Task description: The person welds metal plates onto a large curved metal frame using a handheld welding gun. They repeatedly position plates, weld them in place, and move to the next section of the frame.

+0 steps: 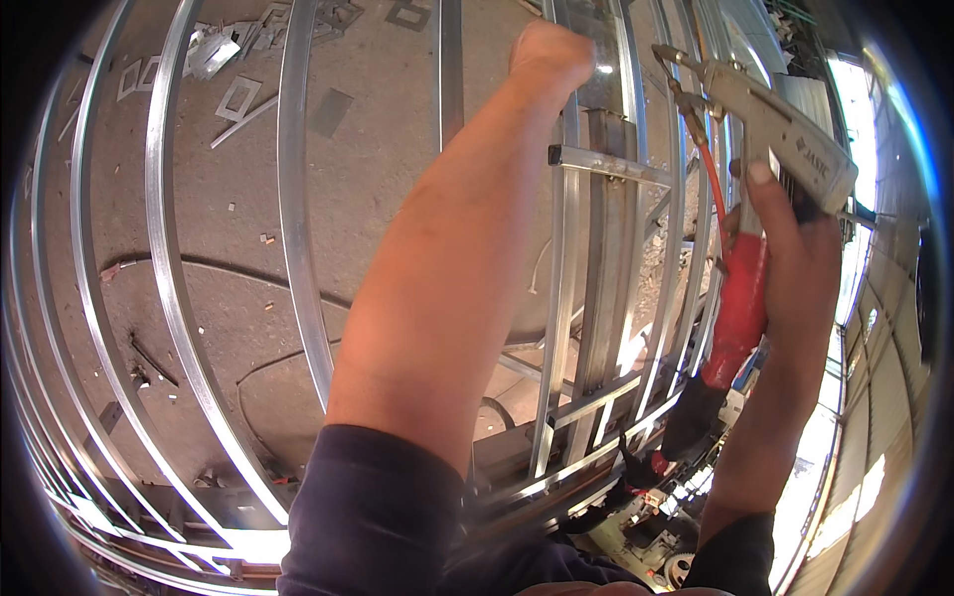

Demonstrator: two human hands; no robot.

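My right hand (800,243) is wrapped round the grip of a pale welding gun (790,129) at the right. The gun has a brass-coloured nozzle pointing left, a thin orange-red hose and a red sleeve (740,298) running down from its handle. My left hand (552,55) reaches across to the top of the view and is closed by the metal bars of a frame. Beside it is a shiny, glassy-looking surface (604,70). Its fingertips are hidden, so what it grips does not show. Below it, a short square tube (611,166) crosses the bars.
Long silvery metal bars (164,179) run across the view above a dusty concrete floor (388,99). Flat metal offcuts (238,99) and a dark cable (238,270) lie on the floor. Machinery (636,536) stands at the lower right, near a corrugated wall (874,397).
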